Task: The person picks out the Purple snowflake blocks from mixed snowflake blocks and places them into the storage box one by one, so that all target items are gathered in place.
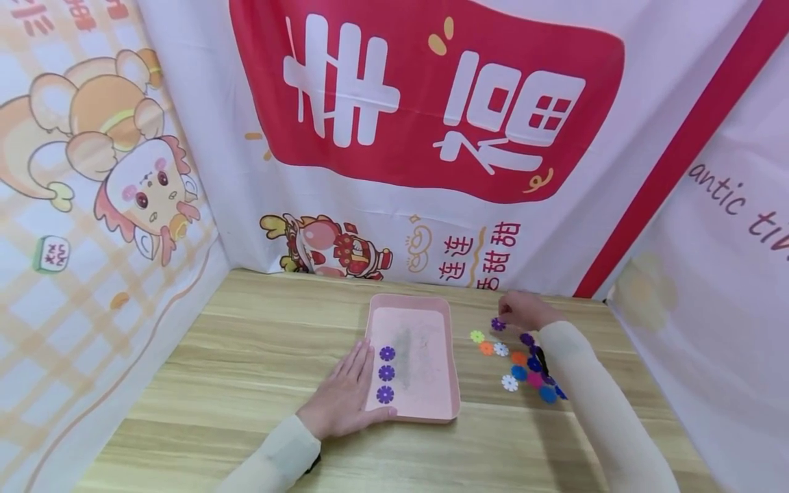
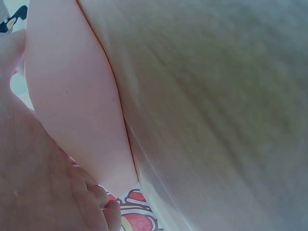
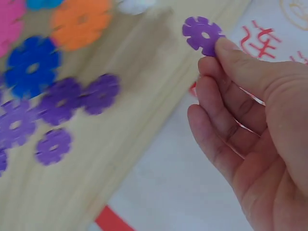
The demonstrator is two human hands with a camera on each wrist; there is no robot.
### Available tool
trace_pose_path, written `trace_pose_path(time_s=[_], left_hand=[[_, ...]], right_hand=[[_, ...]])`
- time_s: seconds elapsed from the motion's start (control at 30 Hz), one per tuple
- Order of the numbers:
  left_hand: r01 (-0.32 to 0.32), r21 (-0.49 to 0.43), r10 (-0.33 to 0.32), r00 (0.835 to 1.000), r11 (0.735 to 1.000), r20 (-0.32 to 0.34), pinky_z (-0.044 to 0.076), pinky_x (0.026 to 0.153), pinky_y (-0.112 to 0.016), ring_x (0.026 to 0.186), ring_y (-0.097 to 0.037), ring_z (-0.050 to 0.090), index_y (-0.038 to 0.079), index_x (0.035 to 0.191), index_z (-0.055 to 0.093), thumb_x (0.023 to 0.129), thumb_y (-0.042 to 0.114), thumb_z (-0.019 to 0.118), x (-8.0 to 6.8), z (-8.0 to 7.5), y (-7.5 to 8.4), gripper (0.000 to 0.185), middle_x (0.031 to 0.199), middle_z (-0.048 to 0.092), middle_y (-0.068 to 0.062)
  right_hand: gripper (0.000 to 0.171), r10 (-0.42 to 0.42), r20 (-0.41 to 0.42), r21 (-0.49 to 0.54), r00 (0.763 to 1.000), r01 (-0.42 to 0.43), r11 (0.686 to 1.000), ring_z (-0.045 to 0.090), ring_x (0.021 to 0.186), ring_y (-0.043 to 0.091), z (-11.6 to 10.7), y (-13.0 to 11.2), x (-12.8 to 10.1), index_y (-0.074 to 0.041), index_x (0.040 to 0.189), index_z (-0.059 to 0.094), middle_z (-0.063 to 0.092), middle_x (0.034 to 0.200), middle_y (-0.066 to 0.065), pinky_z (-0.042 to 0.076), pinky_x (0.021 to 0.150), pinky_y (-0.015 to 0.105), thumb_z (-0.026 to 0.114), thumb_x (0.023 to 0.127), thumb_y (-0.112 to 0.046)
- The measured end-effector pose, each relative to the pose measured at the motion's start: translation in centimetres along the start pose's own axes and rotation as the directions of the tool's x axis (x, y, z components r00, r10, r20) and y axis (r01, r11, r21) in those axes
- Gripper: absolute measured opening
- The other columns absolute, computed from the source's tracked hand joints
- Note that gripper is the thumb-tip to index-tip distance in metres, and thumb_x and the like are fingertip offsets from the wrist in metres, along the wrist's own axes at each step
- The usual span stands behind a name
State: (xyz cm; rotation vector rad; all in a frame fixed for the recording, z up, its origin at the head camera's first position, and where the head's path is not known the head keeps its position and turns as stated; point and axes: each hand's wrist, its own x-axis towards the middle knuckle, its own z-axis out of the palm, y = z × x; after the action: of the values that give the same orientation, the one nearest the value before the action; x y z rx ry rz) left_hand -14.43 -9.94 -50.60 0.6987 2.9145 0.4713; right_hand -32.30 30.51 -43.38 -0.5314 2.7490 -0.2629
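Between thumb and forefinger, my right hand [image 1: 529, 311] pinches a purple snowflake disc [image 3: 204, 35], held by its edge above the table's far right part. My left hand [image 1: 342, 397] rests against the left wall of a shallow pink tray [image 1: 455, 370], fingers extended along the side and thumb at the near edge. The left wrist view shows that hand beside the tray's outer wall [image 2: 82, 91]. Inside the tray, three purple snowflake discs, the middle one [image 1: 386, 373] among them, lie in a column along the left side.
Right of the tray lie several loose snowflake discs, including a white disc [image 1: 509, 383], an orange disc [image 1: 519, 358], a lime disc [image 1: 477, 336] and a blue disc [image 3: 32, 67]. My right forearm covers part of them. Printed cloth [image 1: 425, 205] hangs behind the wooden table [image 1: 246, 356].
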Motion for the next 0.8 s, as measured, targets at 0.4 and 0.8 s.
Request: trace_pose_path(time_s=[0.4,0.8], left_hand=[[0.003,0.006,-0.003,1.0,1.0,0.005,0.017,0.135,-0.056,0.166,-0.04,0.008,-0.004,0.167,0.016,0.095,0.078,0.054,0.2,-0.3,-0.1,0.115,0.177,0.007,-0.023],[0.008,-0.006,-0.008,1.0,1.0,0.007,0.018,0.135,-0.054,0.166,-0.039,0.008,-0.003,0.167,0.015,0.094,0.081,0.051,0.0,0.0,-0.1,0.117,0.177,0.008,-0.023]], right_hand=[[0.011,-0.212,-0.144,-0.017,0.967,0.212,0.977,0.065,0.075,0.012,-1.7,-7.9,3.3,-0.01,0.097,0.075,0.074,0.086,0.0,0.058,0.072,0.031,0.068,0.103,-0.015],[0.013,-0.248,-0.1,0.026,0.964,0.252,0.967,0.065,0.076,0.009,1.3,-16.1,6.7,-0.013,0.099,0.077,0.074,0.087,-0.002,0.058,0.071,0.024,0.066,0.105,-0.018]])
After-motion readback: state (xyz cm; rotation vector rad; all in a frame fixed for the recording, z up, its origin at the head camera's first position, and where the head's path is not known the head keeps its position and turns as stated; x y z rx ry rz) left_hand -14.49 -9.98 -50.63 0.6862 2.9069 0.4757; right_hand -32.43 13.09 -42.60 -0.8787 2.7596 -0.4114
